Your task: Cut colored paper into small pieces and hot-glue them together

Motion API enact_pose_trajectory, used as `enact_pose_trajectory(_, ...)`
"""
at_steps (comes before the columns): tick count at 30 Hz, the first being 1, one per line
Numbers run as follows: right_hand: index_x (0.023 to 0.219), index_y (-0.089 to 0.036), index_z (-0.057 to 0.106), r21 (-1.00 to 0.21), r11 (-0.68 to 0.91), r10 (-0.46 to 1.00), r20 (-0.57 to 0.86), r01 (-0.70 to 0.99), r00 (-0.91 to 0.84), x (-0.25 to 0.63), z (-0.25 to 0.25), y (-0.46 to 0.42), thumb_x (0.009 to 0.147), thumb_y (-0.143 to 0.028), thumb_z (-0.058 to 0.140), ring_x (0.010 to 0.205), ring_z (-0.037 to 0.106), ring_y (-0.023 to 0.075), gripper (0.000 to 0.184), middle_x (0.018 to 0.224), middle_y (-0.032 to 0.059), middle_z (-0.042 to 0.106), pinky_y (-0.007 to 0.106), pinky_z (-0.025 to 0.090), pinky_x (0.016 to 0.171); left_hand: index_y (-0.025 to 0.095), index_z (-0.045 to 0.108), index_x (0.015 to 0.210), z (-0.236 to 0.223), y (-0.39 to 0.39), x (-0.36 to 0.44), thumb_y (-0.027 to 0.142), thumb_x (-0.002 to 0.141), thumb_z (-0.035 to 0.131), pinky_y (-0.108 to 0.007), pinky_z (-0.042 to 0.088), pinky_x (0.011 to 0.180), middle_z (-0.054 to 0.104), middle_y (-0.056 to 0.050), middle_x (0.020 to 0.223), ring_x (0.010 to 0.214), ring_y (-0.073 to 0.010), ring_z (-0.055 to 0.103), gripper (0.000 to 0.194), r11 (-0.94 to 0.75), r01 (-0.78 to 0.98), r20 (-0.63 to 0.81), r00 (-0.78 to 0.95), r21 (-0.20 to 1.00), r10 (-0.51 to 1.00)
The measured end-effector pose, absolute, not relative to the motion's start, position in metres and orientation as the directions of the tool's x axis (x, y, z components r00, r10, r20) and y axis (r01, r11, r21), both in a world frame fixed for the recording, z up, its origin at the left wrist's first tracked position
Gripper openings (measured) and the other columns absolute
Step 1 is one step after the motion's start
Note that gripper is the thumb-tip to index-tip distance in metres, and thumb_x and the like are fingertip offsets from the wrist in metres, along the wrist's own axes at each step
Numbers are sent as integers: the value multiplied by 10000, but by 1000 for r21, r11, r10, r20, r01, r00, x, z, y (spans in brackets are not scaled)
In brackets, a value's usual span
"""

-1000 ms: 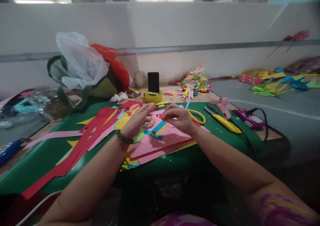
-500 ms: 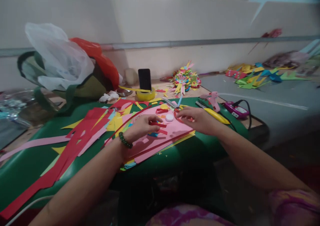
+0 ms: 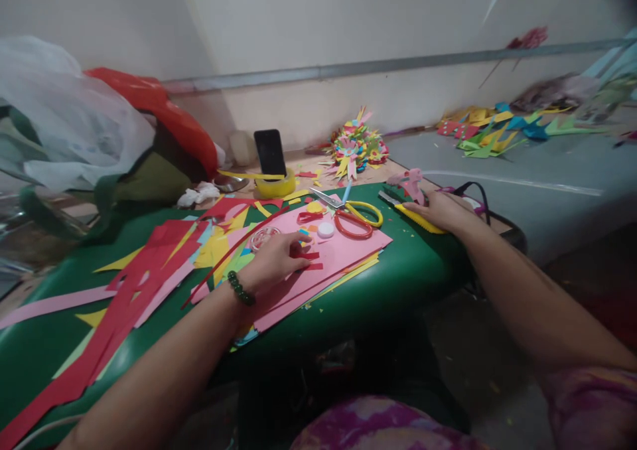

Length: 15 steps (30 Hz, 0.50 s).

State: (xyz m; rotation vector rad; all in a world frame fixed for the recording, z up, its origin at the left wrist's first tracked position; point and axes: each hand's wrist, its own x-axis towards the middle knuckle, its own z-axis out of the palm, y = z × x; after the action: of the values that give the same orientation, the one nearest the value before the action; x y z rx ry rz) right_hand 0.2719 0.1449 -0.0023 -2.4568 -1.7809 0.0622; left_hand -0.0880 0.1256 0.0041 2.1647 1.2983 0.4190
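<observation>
My left hand [image 3: 275,262] rests on a stack of pink paper sheets [image 3: 343,247], its fingers pinched on a small red paper strip [image 3: 307,255]. My right hand [image 3: 442,209] reaches out to the right and lies over the yellow utility knife [image 3: 417,216], just in front of the pink glue gun [image 3: 411,183]; its fingers are curled, and whether they grip the knife is unclear. Yellow- and red-handled scissors [image 3: 354,216] and a white cap [image 3: 325,229] lie on the pink sheets between my hands.
Red, yellow and pink paper scraps [image 3: 149,271] cover the green mat [image 3: 398,277]. A phone [image 3: 270,152] leans on a yellow tape roll [image 3: 275,184]. A paper flower pile [image 3: 355,148] sits behind. Plastic bags [image 3: 74,125] stand at left. A grey bench [image 3: 537,171] with cut-outs lies right.
My right hand left the scissors on the pink sheets and moved right onto the yellow knife. My left hand stayed on the red strip. The view shifted rightward.
</observation>
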Motion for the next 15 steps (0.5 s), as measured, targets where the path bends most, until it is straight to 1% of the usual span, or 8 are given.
enact_pose_trajectory(2, 1013, -111, 674, -144, -305, 951, 8, 941, 310, 270, -1, 151, 854, -676, 490, 935, 623, 297, 615, 1080, 224, 683, 331, 394, 698, 157, 687, 1038, 10, 125, -92, 371, 707, 717, -264, 456, 624, 691, -23, 777, 696, -161, 611, 396, -330, 630, -46, 504, 704, 863)
enact_pose_trajectory(4, 1029, -116, 657, -185, -286, 955, 22, 940, 295, 270, -1, 158, 871, -615, 514, 902, 608, 255, 542, 1090, 202, 677, 306, 374, 673, 149, 692, 1010, 16, 125, -96, 461, 756, 662, -267, 468, 642, 697, -39, 825, 724, -161, 610, 404, -281, 550, -51, 512, 787, 858)
enact_pose_trajectory(5, 1032, -110, 651, -208, -283, 956, 19, 936, 293, 271, -1, 163, 886, -561, 526, 859, 602, 233, 490, 1065, 192, 683, 297, 366, 655, 143, 697, 988, 18, 125, -98, 491, 782, 624, -269, 470, 653, 697, -46, 844, 739, -162, 608, 411, -263, 521, -40, 499, 812, 866)
enact_pose_trajectory(7, 962, -90, 663, -255, -287, 955, -2, 924, 296, 273, -2, 171, 894, -438, 557, 733, 579, 194, 370, 914, 165, 701, 288, 348, 612, 137, 709, 928, 19, 126, -101, 494, 810, 577, -273, 468, 668, 699, -54, 851, 752, -163, 604, 399, -258, 509, -7, 460, 821, 888)
enact_pose_trajectory(9, 871, -76, 673, -298, -300, 949, 0, 906, 314, 275, 0, 178, 878, -347, 576, 653, 548, 178, 287, 768, 144, 688, 294, 335, 586, 145, 721, 858, 17, 127, -102, 443, 790, 602, -277, 464, 661, 704, -53, 817, 734, -167, 603, 328, -273, 562, 9, 427, 781, 904)
enact_pose_trajectory(10, 855, -73, 676, -321, -301, 945, 22, 898, 325, 276, 3, 178, 875, -334, 574, 648, 542, 179, 281, 753, 146, 683, 299, 333, 582, 153, 726, 827, 16, 127, -101, 408, 769, 629, -279, 464, 667, 709, -52, 809, 735, -171, 607, 280, -291, 600, 14, 423, 746, 906)
enact_pose_trajectory(12, 909, -58, 673, -370, -296, 929, 102, 881, 355, 276, 11, 174, 901, -338, 523, 678, 547, 185, 318, 814, 174, 685, 307, 339, 585, 174, 741, 807, 14, 126, -98, 341, 737, 672, -289, 463, 700, 721, -54, 834, 775, -185, 618, 194, -343, 680, 29, 428, 648, 903)
enact_pose_trajectory(15, 1048, -49, 642, -453, -240, 905, 216, 859, 366, 271, 29, 149, 932, -363, 472, 683, 552, 162, 375, 902, 191, 682, 287, 375, 585, 198, 760, 865, 11, 125, -94, 280, 743, 691, -314, 457, 760, 730, -61, 897, 842, -207, 621, 163, -423, 759, 51, 461, 495, 886)
